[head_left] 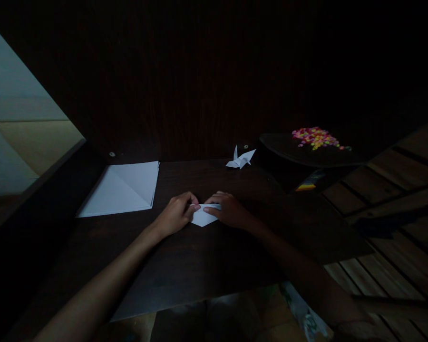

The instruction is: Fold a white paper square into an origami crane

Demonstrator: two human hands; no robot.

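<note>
A: Status?
B: Paper is mid-desk, partly folded. Left hand pinches its left end, thumb on top. Right hand pinches the right end, thumb on top too.
A: How far along?
B: Partway, I'd judge. Far edge straight, near edge comes to a point, so some folds are in. Lies low, no raised parts visible; looks unfinished. Fold count: can't tell.
A: Other pieces?
B: One folded bird at the back, right of the hands. Looks complete. Stack of flat sheets on the left, top one creased corner to corner, otherwise unfolded.
A: Blind spots?
B: Paper's ends are under fingers, underside hidden. Right hand is in shadow, far fingertips hard to read. Sheet count unclear. Coloured bits on the shelf too small to identify.
</note>
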